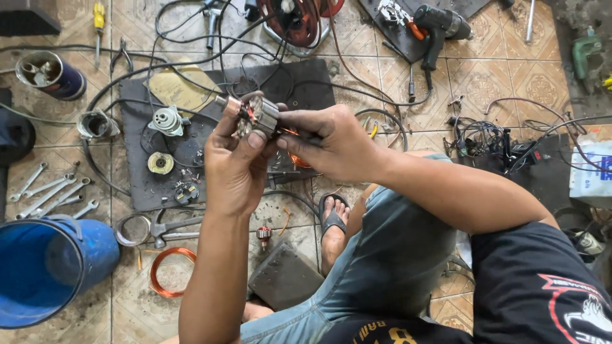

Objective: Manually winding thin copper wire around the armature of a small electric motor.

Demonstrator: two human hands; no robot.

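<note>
1. Where the left hand point(237, 167) and right hand point(331, 145) close around the motor armature point(252, 116), its rear half is hidden.
2. Copper windings and a steel shaft show; it is held above the black floor mat point(153, 185).
3. Five spanners point(51, 194) and one blue bucket point(54, 267) lie on the floor.

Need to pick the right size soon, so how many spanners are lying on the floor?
5, side by side on the tiles at the far left, above the blue bucket: spanners at and. More may hide under the clutter.
</note>
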